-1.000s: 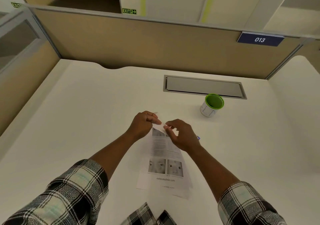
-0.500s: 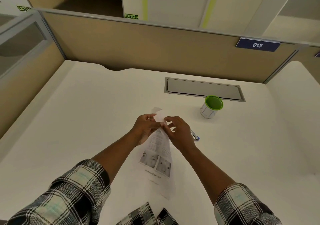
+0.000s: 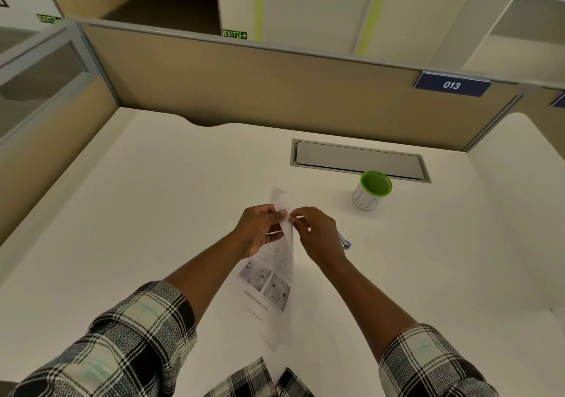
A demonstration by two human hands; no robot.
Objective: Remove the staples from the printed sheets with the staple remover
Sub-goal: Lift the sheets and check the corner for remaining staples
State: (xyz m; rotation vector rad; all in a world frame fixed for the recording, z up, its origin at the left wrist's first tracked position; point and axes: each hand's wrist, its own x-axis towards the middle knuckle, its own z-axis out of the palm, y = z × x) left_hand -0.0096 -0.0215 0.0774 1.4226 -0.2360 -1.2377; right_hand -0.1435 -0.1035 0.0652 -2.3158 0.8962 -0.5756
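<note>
Held white printed sheets (image 3: 276, 274) lifted over table's near middle; left hand (image 3: 260, 231) gripped top corner, right hand (image 3: 318, 234) pinched there, contents indiscernible. Blue-tipped tool, probably staple remover (image 3: 345, 240), lay behind right hand. Advisable: steady corner, pull straight.

Blue plate (image 3: 452, 85) on top of the desk partition reads "013". Green sign (image 3: 234, 34) on the wall behind reads "EXIT" with an arrow; a second green EXIT sign (image 3: 48, 19) shows far left, blurred. Printed sheets (image 3: 269, 277) show "mebooksfree.com" under two photos; smaller line below unreadable.
</note>
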